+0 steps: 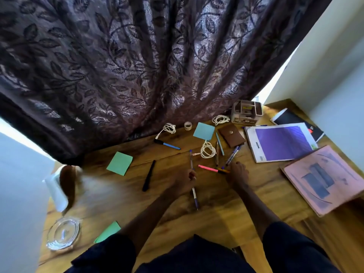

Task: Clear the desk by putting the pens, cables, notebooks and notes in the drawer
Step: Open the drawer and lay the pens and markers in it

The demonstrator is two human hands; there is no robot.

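the left hand is curled round a purple pen, whose ends stick out at 12 and 6 o'clock of the fist. it may be two pens held together, but the blur hides that. keeping it in the fist looks like a way to collect pens while the other hand gathers more. the right hand reaches over the desk, fingers pointing to 12 o'clock at the blue pens, with the pink pen just at its 9 o'clock. whether it pinches anything i cannot tell. a white cable coils at 12 o'clock of the left hand, a black pen lies at 9, and a green note lies further out at 10. the purple notebook and pink notebook sit at 2 and 3 o'clock of the right hand. the drawer is not in view, so by my reading nearly everything is yet to go in.
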